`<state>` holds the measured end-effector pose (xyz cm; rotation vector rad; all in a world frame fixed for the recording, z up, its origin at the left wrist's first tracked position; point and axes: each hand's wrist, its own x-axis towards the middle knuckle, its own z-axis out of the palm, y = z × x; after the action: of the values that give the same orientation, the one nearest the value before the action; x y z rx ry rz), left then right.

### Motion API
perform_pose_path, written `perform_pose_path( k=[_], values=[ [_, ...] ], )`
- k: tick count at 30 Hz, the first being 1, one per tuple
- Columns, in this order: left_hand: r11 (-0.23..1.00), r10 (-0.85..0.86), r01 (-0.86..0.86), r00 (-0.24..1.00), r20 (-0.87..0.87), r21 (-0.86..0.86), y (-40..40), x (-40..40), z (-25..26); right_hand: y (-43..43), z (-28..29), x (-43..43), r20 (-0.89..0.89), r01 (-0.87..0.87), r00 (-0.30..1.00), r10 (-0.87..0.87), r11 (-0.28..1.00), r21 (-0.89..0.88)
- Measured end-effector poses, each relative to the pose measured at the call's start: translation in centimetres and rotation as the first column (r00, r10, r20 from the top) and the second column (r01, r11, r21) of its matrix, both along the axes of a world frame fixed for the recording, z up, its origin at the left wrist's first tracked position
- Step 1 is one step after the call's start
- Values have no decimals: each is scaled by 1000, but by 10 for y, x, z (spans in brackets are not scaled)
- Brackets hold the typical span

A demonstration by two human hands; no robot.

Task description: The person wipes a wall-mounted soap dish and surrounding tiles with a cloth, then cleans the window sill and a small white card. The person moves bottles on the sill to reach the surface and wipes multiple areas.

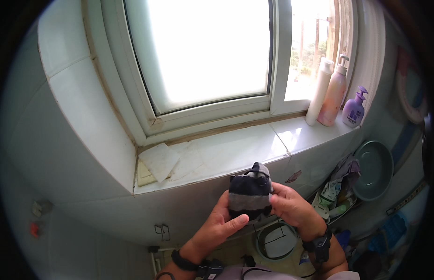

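A small bundle of dark navy and grey striped cloth [250, 196] is held up in front of me, just before the edge of the window sill. My left hand [225, 218] supports its left side and underside, thumb across the lower front. On the opposite side, my right hand [288, 203] pinches the cloth between thumb and fingers. The bundle hides most of the fingers of my left hand. A corner of the fabric sticks up at the top.
The tiled sill [234, 147] carries a loose white tile piece [159, 161] at left and pump bottles [331, 98] at right. Below stand a bucket [260, 241] and a rack of toiletries [332, 199]. A green basin [374, 171] leans at the right wall; a wire hook [162, 231] is lower left.
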<state>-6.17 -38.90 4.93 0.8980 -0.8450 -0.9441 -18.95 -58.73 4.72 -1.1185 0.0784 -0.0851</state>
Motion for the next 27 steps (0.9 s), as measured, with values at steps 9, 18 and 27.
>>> perform_pose_path(
  k=[9,18,27],
  values=[
    [986,-29,22,999,-44,-167,4,5,22,7,28,-10,363,270,908,-210,955,-122],
    [982,152,-120,960,235,-148,-1,24,35,-13,61,-6,538,567,764,-356,769,-297],
    [827,551,-497,811,198,-262,5,29,19,-23,43,-15,269,478,876,-401,798,-367]
  ],
)
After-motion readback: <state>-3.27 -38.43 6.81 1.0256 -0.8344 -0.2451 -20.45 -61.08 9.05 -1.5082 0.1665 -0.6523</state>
